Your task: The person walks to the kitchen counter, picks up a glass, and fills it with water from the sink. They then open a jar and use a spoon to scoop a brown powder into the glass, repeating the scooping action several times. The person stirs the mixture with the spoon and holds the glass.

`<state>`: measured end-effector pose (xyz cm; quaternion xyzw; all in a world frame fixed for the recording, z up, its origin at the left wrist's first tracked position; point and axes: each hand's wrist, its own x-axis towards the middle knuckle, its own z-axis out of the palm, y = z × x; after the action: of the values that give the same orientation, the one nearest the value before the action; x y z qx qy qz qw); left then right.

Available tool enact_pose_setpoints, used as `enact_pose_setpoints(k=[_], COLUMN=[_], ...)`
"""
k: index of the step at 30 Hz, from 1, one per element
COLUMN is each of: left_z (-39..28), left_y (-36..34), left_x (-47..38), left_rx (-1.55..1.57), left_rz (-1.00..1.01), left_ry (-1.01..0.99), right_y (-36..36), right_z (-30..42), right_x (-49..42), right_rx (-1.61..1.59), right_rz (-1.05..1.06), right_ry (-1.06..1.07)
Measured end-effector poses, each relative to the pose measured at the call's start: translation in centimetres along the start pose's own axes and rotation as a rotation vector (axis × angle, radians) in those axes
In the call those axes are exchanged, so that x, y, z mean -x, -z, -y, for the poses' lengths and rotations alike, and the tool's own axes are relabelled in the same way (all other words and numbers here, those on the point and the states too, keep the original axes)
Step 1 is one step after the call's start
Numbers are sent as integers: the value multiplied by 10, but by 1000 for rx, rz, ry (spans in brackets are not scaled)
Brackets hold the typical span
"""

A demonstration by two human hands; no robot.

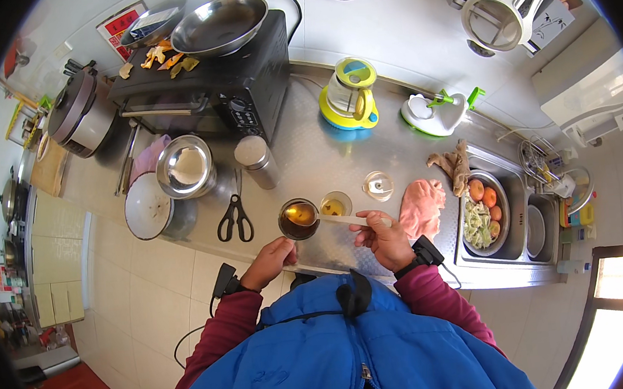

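Note:
My right hand (383, 238) grips the pale handle of a spoon (341, 218). Its bowl, filled with amber liquid, is over a round glass jar (299, 231) of dark liquid. My left hand (273, 260) is at the counter's front edge, thumb and fingers close together beside the jar; whether they grip it is unclear. Just right of the jar, a small glass cup (336, 202) contains a little yellowish liquid. A clear round lid (378, 186) lies farther right. Black-handled scissors (235, 219) lie to the left, near a metal canister (256, 163).
Left stand a steel bowl (185, 166), a white enamel basin (148, 206) and a black toaster oven (235, 79) topped with pans. A glass kettle (348, 94) is behind. Right are a pink cloth (422, 207) and a sink (519, 218) with a vegetable-filled bowl (506, 233).

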<state>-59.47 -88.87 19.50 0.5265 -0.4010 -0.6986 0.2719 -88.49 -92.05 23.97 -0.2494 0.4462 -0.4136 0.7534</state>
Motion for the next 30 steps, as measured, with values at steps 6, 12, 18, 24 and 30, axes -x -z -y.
enact_pose_setpoints(k=[6,12,18,24,30], left_z=[0,1,0,1,4], left_y=[0,0,0,0,1], left_x=[0,-1,0,0,0], left_rx=[-6,2,-7,7,1], left_rz=[-7,-2,5,4,-4], left_ry=[18,11,16,13,-13], right_y=[14,26,26,22,5], right_z=[19,38,38,43,44], right_x=[16,38,45,58,56], right_rx=[-7,339,555,917,613], right_rz=[-52,-191,-194,-125,-152], right_ry=[75,266,398,563,547])
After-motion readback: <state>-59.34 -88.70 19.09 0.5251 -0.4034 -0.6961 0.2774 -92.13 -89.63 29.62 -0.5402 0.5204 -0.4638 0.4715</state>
